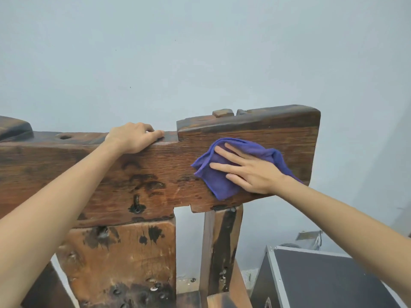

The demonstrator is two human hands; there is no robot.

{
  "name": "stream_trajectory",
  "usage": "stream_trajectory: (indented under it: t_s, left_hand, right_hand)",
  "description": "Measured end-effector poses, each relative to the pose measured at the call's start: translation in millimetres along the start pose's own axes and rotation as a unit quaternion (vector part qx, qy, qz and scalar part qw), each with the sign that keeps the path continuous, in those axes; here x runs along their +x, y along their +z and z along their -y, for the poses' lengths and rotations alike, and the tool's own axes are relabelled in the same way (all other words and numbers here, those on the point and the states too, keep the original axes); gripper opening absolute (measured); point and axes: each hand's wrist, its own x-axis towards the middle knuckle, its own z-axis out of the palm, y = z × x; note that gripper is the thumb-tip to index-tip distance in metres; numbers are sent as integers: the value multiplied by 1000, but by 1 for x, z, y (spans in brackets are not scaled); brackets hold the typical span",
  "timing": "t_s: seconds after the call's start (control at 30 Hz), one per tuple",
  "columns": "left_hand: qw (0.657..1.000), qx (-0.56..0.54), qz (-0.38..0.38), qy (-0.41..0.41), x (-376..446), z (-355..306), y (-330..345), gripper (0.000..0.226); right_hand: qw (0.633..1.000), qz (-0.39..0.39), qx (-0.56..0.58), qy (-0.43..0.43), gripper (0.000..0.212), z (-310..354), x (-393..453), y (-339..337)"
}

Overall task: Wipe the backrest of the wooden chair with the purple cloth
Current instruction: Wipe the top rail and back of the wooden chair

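Observation:
The wooden chair's backrest (142, 178) is a thick, dark-stained, rough plank running across the middle of the view, with upright slats below it. A crumpled purple cloth (216, 181) lies flat against the plank's right part. My right hand (249, 170) presses on the cloth with fingers spread, pointing left. My left hand (133, 137) curls over the plank's top edge near the middle, gripping it.
A pale blue-grey wall (200, 52) stands right behind the chair. A dark box with metal edging (322, 278) sits low at the right, beside the chair. A broad slat (124, 263) and a narrow slat (220, 250) leave a gap between them.

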Motion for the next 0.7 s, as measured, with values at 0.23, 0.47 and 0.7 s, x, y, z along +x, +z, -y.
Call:
stream_trajectory:
  t_s: [0.23, 0.47, 0.7]
  left_hand:
    - [999, -5, -29, -16, 1, 5, 6, 61]
    - [999, -9, -32, -32, 0, -4, 4, 55]
    - [999, 7, -47, -26, -3, -9, 4, 56]
  right_hand:
    - [932, -157, 76, 316, 50, -44, -70, 35]
    - [605, -296, 220, 706, 62, 8, -32, 49]
    - [511, -302, 297, 748, 56, 101, 53, 59]
